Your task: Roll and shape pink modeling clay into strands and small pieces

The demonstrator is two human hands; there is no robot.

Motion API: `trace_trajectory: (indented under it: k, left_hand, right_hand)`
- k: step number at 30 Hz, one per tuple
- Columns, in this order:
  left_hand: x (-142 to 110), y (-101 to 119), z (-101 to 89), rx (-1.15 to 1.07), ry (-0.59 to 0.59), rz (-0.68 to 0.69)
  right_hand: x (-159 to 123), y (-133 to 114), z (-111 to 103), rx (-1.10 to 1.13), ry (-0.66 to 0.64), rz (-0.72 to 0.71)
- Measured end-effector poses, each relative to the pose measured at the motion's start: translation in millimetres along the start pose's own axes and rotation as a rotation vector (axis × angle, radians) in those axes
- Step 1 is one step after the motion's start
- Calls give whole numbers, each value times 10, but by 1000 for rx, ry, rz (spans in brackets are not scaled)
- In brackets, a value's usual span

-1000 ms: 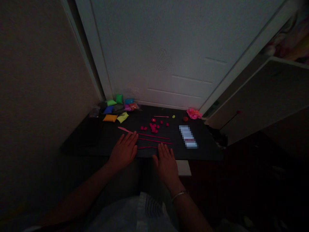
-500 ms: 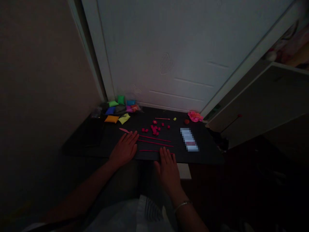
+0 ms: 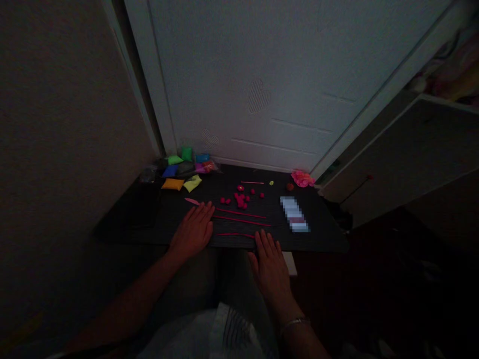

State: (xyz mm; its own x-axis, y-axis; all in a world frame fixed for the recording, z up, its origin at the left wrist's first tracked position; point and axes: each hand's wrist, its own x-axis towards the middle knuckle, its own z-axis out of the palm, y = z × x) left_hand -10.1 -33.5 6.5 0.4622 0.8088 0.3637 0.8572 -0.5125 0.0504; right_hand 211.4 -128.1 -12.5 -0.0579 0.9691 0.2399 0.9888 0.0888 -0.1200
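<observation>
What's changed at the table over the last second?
The right hand slid rightward, so more of the red strand nearest the person shows left of it. Nothing was visibly picked up or released. The left hand, other two strands and red lumps stayed put.

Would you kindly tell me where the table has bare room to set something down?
Bare tabletop shows right of the pixelated rectangle, and narrowly between the yellow packet and the red balls. Crowded: back left, coloured packets; front middle, red strands, left hand, right hand.
</observation>
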Motion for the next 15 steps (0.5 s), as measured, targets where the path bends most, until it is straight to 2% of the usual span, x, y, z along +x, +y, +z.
trace_trajectory:
  k: [6, 11, 15]
  left_hand:
    - [-6, 9, -3, -25, 8, -22]
    - [-15, 18, 2, -39, 21, -19]
    - [-11, 13, 10, -38, 21, -21]
  right_hand:
    - [45, 12, 19, 1, 12, 4]
    - [-29, 0, 21, -12, 33, 17]
    - [75, -77, -21, -5, 56, 18]
